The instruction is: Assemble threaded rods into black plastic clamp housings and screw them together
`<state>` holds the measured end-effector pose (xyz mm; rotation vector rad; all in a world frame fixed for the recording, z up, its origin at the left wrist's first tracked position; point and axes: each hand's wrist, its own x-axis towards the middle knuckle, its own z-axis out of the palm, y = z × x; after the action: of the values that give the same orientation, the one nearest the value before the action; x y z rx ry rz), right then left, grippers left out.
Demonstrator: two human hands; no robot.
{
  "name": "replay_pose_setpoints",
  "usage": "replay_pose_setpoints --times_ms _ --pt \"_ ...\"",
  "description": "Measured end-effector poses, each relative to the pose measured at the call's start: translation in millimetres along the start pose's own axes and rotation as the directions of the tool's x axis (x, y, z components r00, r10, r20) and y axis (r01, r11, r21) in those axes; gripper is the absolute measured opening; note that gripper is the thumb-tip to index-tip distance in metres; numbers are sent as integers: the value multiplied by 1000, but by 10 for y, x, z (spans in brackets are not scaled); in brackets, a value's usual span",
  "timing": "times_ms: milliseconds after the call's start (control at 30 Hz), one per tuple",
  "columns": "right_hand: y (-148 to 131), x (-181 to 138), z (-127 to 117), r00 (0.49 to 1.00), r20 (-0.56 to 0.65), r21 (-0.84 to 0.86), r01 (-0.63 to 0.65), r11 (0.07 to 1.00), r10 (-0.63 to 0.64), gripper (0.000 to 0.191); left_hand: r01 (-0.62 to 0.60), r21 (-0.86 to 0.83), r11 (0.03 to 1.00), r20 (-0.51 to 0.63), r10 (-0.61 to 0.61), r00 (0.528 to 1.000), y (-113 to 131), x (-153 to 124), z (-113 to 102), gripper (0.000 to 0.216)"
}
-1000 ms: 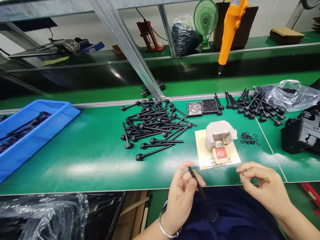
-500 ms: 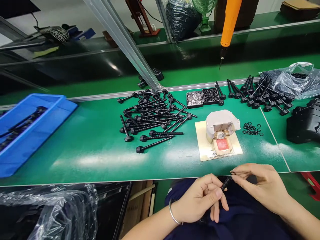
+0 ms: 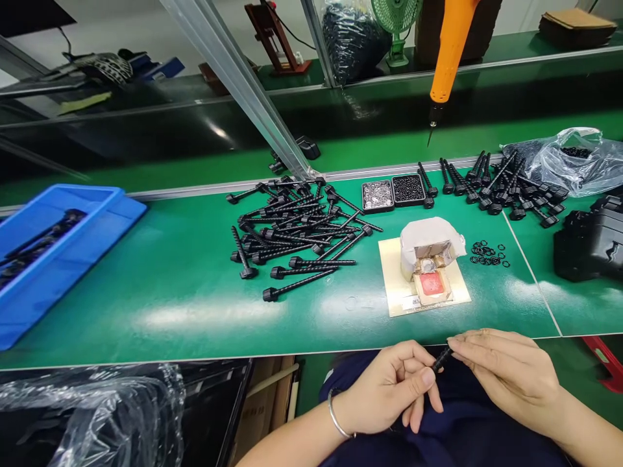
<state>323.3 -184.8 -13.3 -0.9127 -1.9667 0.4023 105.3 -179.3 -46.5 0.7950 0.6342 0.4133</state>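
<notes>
My left hand [image 3: 402,389] is closed around a black threaded bolt [image 3: 442,359], which slants up to the right over my lap. At the bolt's upper end, the fingertips of my right hand [image 3: 511,370] are pressed together on its tip. Those fingers hide the tip, and the small black ring seen there earlier cannot be made out. Loose black O-rings [image 3: 489,253] lie on the green bench just beyond my right hand. Left of them stands a whitish block fixture [image 3: 431,243] with a red pad, on a yellowish card.
Many black bolts [image 3: 296,227] lie piled mid-bench, with more bolts [image 3: 516,185] at back right. Two small black trays [image 3: 378,195] hold tiny parts. An orange electric screwdriver [image 3: 445,65] hangs overhead. A blue bin [image 3: 111,214] is at left, a black housing [image 3: 591,240] at right.
My right hand's fingers have straightened and closed over the bolt's tip, and the ring held there has gone out of sight. My left hand keeps its hold.
</notes>
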Motion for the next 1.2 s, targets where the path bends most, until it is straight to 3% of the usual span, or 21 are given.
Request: replay_pose_setpoints --times_ms 100,233,333,433,533,633,700,800,867,967,1100,1200 --pt "-12 -23 33 1000 -29 -53 -10 999 8 46 -10 9 1000 -17 10 1000 20 6 2 49" --pt "-18 -39 93 986 -56 57 -153 987 156 25 0 15 1000 -34 1 999 35 5 3 49" --pt "-33 -29 114 970 -40 125 -232 965 238 21 11 19 1000 -41 -10 999 27 0 2 51" --pt "-54 -34 128 975 -78 90 -203 975 210 22 21 20 1000 -58 -20 998 19 -5 2 53" --pt "-54 -86 151 991 -109 -28 -83 996 79 32 18 11 1000 -69 -17 997 15 -7 0 52" --pt "-27 -145 167 998 -52 -77 21 997 -25 46 10 4 1000 -76 -10 997 5 -9 -4 50" --pt "-6 -146 158 1000 -10 -44 21 999 -22 51 10 5 1000 -80 -10 997 -6 -12 -6 49" --pt "24 -82 108 994 16 128 -108 986 107 43 21 9 1000 -62 -21 998 -28 -16 -12 51" --pt "52 -29 68 967 86 284 -254 924 239 29 30 15 999 -31 -29 999 -42 -16 -19 54" --pt "111 8 37 885 268 467 -465 753 380 12 40 32 999 6 -40 999 -54 -16 -28 55" --pt "189 -39 59 795 449 619 -606 500 407 10 65 43 997 29 -66 997 -63 -37 -30 55" --pt "217 -84 58 767 519 649 -640 411 377 16 74 37 997 55 -75 996 -74 -54 -28 54"
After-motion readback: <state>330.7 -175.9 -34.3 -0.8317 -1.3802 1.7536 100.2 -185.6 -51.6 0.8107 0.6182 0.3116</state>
